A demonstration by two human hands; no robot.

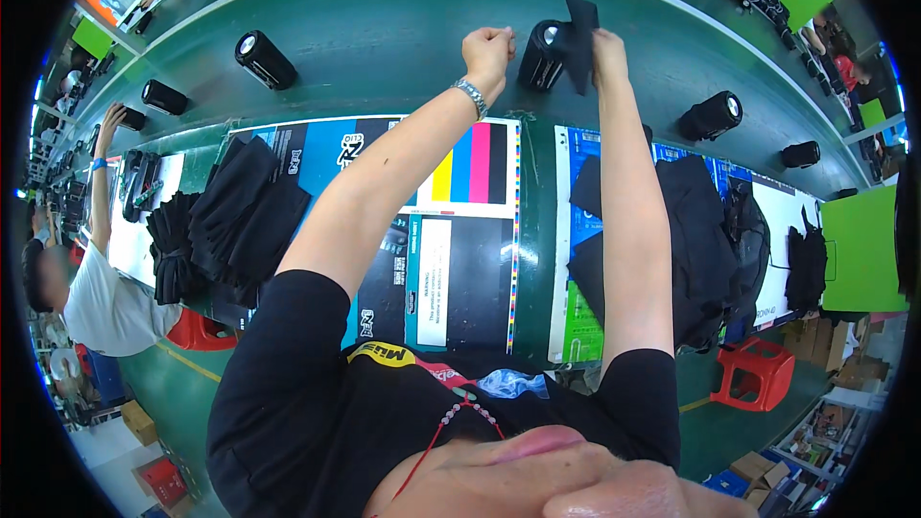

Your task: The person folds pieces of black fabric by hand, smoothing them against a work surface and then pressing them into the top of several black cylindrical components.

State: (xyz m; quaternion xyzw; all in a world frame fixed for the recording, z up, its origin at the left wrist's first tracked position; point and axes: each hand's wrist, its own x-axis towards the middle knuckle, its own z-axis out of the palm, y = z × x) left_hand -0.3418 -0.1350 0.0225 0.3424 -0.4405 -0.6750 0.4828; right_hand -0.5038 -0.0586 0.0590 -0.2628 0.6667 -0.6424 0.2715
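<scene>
Cloth (579, 43), black and folded narrow, is in your right hand (609, 56), up over the far part of the green counter (384, 29). In the head view, your right fingers are closed on its right edge, and it stands just right of a black cylinder (539, 67), overlapping that side of it; whether the two touch you cannot tell. Your left hand (487, 56) is just left of the cylinder, its fingers curled in and narrow, with a silver band (470, 96) at the wrist. If anything thin is pinched there, it is too small to tell.

Another cylinder (266, 60) stands well to your left, with a smaller one (164, 97) beyond it. To your right are two more, one nearer (711, 116) and one farther off (800, 154).

Closer to you, a pile of black cloths (240, 216) lies left of your left forearm, and a second pile (698, 240) spreads by your right forearm. Between your arms lies a printed sheet (470, 230) with yellow, blue and pink bars. At far left, a co-worker (120, 302) in white reaches toward the cylinders.
</scene>
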